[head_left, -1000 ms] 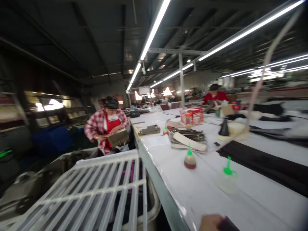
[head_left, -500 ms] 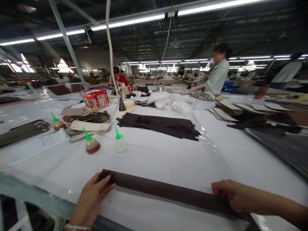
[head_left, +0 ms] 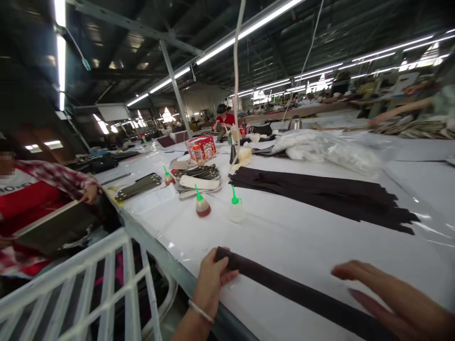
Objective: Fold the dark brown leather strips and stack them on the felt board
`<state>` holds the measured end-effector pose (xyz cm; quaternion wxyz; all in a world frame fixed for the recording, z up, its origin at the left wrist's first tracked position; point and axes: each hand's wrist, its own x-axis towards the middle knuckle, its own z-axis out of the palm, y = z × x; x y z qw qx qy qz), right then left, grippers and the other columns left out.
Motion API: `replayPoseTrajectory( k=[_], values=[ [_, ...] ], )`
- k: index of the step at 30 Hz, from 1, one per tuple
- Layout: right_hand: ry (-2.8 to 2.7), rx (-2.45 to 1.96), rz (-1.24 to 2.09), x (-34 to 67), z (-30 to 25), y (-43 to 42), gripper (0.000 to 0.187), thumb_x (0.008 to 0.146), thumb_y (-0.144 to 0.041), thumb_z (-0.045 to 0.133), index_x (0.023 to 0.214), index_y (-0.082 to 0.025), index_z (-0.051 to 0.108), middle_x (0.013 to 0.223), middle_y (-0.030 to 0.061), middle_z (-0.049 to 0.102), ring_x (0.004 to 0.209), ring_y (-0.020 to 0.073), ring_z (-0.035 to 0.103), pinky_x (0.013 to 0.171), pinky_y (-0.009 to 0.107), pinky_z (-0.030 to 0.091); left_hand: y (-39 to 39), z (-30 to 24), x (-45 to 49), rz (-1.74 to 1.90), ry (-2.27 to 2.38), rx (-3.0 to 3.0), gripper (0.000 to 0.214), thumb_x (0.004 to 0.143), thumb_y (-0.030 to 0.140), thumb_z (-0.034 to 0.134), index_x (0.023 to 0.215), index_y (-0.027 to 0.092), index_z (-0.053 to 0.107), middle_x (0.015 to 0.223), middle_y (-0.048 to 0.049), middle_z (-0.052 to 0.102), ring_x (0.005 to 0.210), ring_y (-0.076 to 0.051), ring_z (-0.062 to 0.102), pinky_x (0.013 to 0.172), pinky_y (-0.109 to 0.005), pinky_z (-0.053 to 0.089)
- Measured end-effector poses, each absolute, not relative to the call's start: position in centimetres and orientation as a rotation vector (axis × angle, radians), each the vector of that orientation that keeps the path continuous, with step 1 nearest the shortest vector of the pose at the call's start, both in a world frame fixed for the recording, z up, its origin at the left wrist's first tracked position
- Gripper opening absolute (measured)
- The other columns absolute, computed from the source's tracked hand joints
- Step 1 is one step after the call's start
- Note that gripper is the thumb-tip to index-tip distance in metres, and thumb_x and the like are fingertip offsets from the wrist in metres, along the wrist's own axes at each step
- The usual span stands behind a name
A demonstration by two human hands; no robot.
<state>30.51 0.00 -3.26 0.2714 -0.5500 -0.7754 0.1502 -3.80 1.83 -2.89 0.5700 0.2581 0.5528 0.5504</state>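
Several tube lights [head_left: 256, 27] hang over the white table [head_left: 302, 244]; left grip [head_left: 212, 277] pinches a dark strip [head_left: 291, 287], right grip [head_left: 398, 296] gapes empty.

The right hand [head_left: 401, 293] is blurred, its wrist cut off at lower right. The dark strip [head_left: 284, 282] runs out of the bottom edge. The left edge crops a co-worker [head_left: 39, 189] and white rack [head_left: 71, 265]; blurred arms [head_left: 405, 110] enter at upper right.

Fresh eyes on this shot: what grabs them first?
Probably the dark strip along the white table's near side, one end pinched in the left hand, the right hand open near it. Next, the green-tipped reddish bottle and pale bottle just beyond; then the pile of dark strips farther right.
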Motion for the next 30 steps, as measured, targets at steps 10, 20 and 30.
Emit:
replayPoseTrajectory(
  k=[10, 20, 30],
  values=[
    [-2.324, -1.424, 0.747, 10.3, -1.5, 5.5, 0.044, 0.079, -0.014, 0.052, 0.122, -0.020, 0.056, 0.106, 0.0069, 0.064, 0.100, 0.0232, 0.055, 0.088, 0.038, 0.036, 1.7, -2.8, -5.1, 1.255, 1.273, 0.812, 0.033, 0.068, 0.026, 0.066, 0.097, 0.014, 0.056, 0.092, -0.0079, 0.065, 0.081, -0.020, 0.064, 0.062, -0.028, 0.056],
    [-2.362, -1.449, 0.581, 8.3, -2.2, 5.9, 0.026, 0.079, -0.009, 0.052, 0.099, -0.022, 0.062, 0.099, 0.0032, 0.064, 0.095, 0.0238, 0.051, 0.078, 0.036, 0.028, 1.8, -3.4, -8.6, 1.260, 1.569, 1.536, 0.033, 0.081, 0.018, 0.056, 0.114, 0.021, 0.058, 0.121, -0.0088, 0.056, 0.111, -0.024, 0.054, 0.085, -0.039, 0.054],
    [-2.356, -1.430, 0.572, 7.0, -3.2, 6.8, 0.025, 0.083, -0.006, 0.049, 0.095, -0.022, 0.062, 0.098, 0.0029, 0.062, 0.094, 0.0222, 0.050, 0.077, 0.035, 0.029, 1.1, -4.8, -10.3, 0.664, 1.479, 2.868, 0.032, 0.090, 0.010, 0.045, 0.120, 0.014, 0.056, 0.121, -0.0098, 0.063, 0.107, -0.026, 0.059, 0.088, -0.043, 0.055]
  ],
)
